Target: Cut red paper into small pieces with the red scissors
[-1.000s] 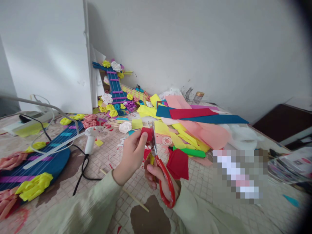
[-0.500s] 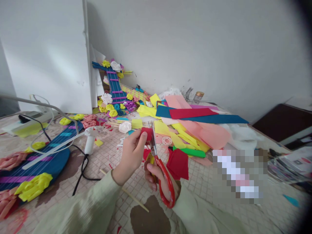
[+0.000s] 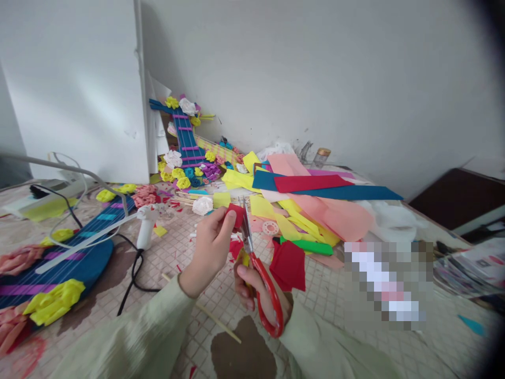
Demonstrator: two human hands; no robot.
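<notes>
My left hand (image 3: 209, 250) pinches a small red paper piece (image 3: 236, 215) between thumb and fingertips, held up over the tiled floor. My right hand (image 3: 252, 287) grips red-handled scissors (image 3: 262, 284), fingers through the loops, with the blades pointing up against the right edge of that red piece. Below the hands lie a folded red paper sheet (image 3: 289, 265) and small red scraps.
A pile of coloured paper sheets (image 3: 315, 205) spreads to the right. A white glue gun (image 3: 145, 226) with a black cord lies left of the hands. Blue decorated boards (image 3: 55, 263) with paper flowers sit left and against the wall. A thin wooden stick (image 3: 213, 318) lies below.
My left hand has shifted the red piece slightly up and turned it against the scissor blades. The right hand and scissors stay almost where they were.
</notes>
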